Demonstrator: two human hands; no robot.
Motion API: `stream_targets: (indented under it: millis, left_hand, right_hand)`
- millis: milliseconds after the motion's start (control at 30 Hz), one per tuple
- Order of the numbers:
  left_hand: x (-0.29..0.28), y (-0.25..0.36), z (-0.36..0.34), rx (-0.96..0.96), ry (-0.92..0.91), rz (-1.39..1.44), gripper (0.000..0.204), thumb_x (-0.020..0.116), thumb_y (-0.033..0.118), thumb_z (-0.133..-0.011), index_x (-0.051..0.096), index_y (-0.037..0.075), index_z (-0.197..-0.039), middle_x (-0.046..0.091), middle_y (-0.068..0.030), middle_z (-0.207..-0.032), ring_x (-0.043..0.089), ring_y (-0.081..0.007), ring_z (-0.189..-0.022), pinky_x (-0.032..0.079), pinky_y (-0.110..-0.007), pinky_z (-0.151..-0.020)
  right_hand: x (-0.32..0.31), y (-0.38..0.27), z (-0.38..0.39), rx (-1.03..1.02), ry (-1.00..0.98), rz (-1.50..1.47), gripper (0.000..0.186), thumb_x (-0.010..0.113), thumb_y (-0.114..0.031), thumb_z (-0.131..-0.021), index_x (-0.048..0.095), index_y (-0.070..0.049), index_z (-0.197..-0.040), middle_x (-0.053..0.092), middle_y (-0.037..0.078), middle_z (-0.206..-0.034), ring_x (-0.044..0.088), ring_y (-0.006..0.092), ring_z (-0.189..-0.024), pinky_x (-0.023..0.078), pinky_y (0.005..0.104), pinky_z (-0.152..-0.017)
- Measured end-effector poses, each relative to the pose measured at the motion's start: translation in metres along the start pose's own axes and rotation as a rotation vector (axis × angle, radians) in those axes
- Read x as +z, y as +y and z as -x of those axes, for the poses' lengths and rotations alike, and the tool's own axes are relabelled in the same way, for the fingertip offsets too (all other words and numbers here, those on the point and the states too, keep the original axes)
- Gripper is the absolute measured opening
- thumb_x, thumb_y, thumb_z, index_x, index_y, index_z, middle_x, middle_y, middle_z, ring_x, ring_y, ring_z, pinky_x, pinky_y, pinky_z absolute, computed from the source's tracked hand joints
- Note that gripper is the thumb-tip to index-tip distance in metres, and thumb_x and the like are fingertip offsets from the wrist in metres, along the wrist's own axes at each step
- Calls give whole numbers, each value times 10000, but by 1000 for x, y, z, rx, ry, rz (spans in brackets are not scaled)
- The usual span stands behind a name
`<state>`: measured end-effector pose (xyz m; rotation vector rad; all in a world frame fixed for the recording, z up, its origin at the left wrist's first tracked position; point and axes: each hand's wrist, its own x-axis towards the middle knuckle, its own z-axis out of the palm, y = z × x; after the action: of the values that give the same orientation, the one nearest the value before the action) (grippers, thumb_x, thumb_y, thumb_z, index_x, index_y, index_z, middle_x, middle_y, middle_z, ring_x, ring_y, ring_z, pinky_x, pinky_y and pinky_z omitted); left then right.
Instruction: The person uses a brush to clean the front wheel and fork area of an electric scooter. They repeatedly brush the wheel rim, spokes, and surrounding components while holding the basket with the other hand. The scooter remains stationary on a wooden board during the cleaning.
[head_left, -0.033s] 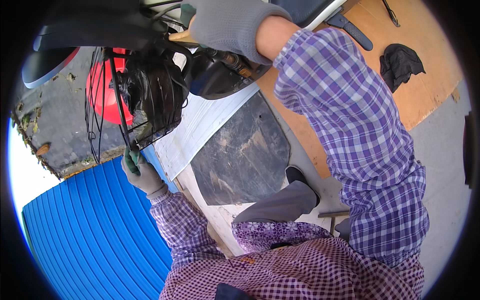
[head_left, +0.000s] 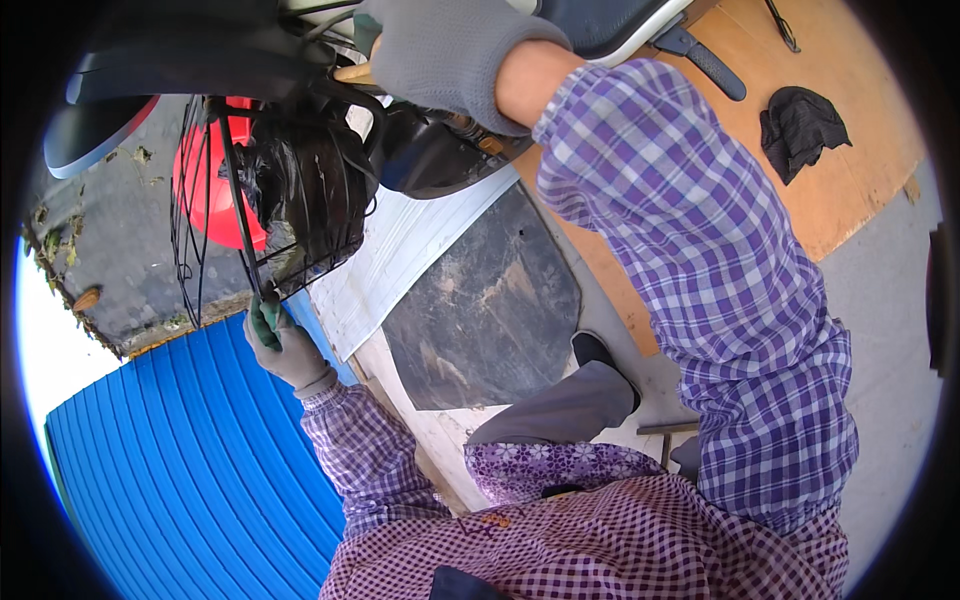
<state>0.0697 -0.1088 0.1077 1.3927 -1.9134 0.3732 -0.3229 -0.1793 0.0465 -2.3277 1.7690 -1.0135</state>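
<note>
Gripping the wire basket: my left hand (head_left: 288, 352), in a grey glove with green on the fingers, is clamped on the near end of the black wire basket (head_left: 236, 195).
Basket's place: ahead of me and to my left, under the dark vehicle front (head_left: 190, 55), with the blue ribbed sheet (head_left: 190, 450) below it in view.
Basket's long axis: its thick bar runs away from my left fingers, tilting a little leftward at the far end; I cannot tell which way the mouth faces.
Inside the wires: a red rounded thing (head_left: 222, 215) on the left, a crumpled black bag (head_left: 305, 180) pressed beside it on the right.
Left arm: reaching forward and slightly left, the checked sleeve low, fingers pointing away from me.
Right hand: my gloved right hand (head_left: 440, 60) is high, by the black curved bar (head_left: 375, 125); its fingers are mostly hidden, so I cannot tell whether they close on anything.
Right arm: raised, bent at the elbow, forearm slanting forward and leftward across my view.
</note>
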Motion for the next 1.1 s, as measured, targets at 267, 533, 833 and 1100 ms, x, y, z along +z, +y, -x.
stream_targets:
  millis: [267,533,833,1100]
  left_hand:
    - [-1,0,0,17,-5,6,303,643,188,-1050,689,-43,-1240,675,-109,-1098,643,-212,-994,513,-329,-872]
    - [-1,-3,-1,-6,22,-14,294,632,191,-1057,696,-36,-1233,690,-103,-1082,660,-195,-994,531,-329,-885]
    - [-2,-3,-1,-9,23,-12,328,622,238,-1066,687,-39,-1230,694,-83,-1099,648,-171,-996,521,-313,-873]
    - [-2,6,-1,-26,23,9,343,612,237,-1071,671,-53,-1244,690,-102,-1120,650,-188,-1045,518,-322,-933]
  right_hand:
    - [33,-25,-15,371,279,-537,254,644,-201,-868,799,-78,-1026,762,207,-981,749,370,-891,597,488,-768]
    - [7,5,31,326,205,-537,318,675,-291,-884,759,-37,-1056,748,210,-939,735,366,-829,582,486,-754]
    - [43,-8,44,353,531,-636,335,686,-315,-908,759,-67,-1120,754,167,-890,739,310,-747,604,445,-691]
    - [66,-14,72,411,596,-1251,256,702,-209,-926,744,-107,-1157,742,146,-881,728,274,-743,587,376,-702]
